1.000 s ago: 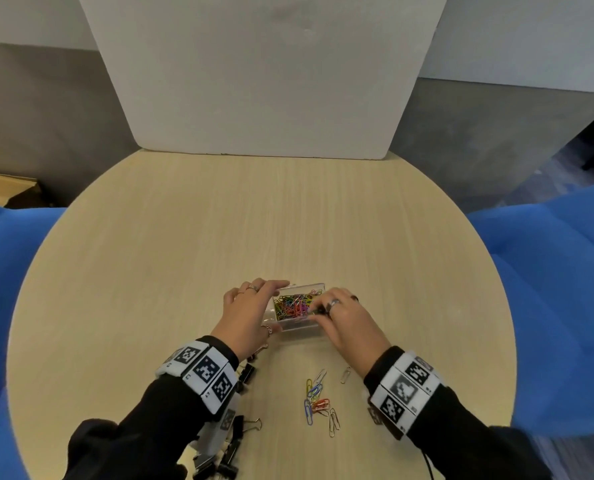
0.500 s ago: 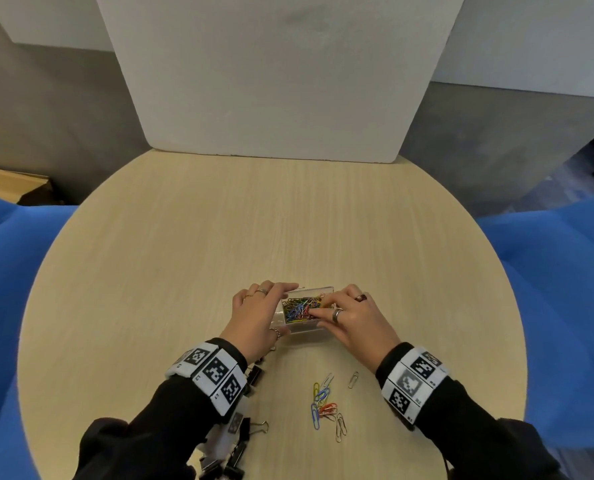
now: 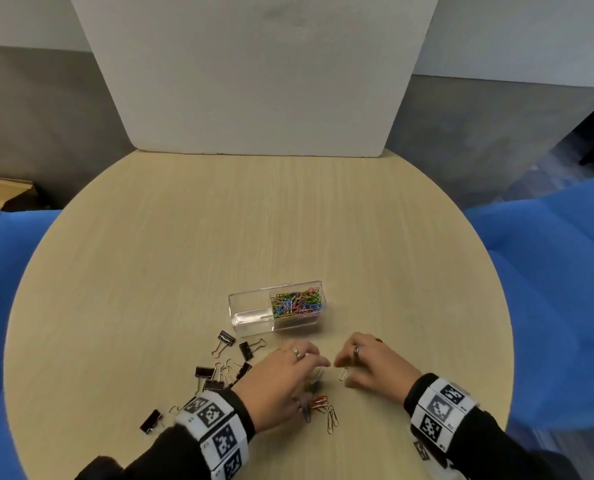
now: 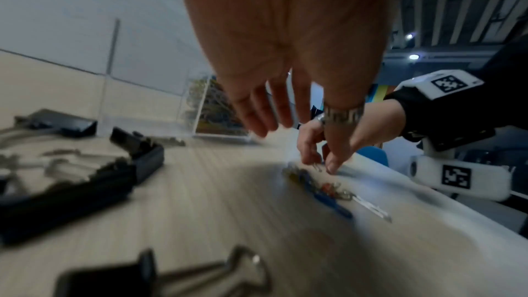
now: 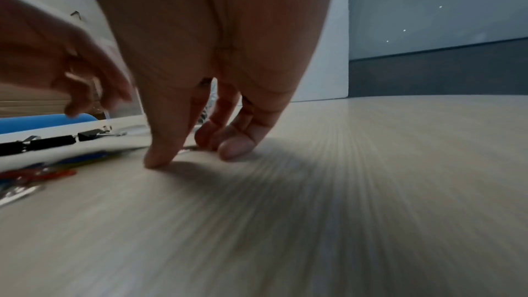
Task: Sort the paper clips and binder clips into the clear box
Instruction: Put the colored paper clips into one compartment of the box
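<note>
On the round table (image 3: 184, 271), near its front edge, your hands face each other. Your right hand (image 3: 371, 367) arches with thumb and fingertips (image 5: 160, 157) on the wood around one silver clip (image 3: 343, 373), not yet lifted. Your left hand (image 3: 281, 379) hovers with loose, spread fingers over coloured paper clips (image 3: 319, 403), gripping nothing. Black binder clips (image 3: 224, 362) lie beside it. Beyond stands the clear box (image 3: 250, 317), its right half full of paper clips.
</note>
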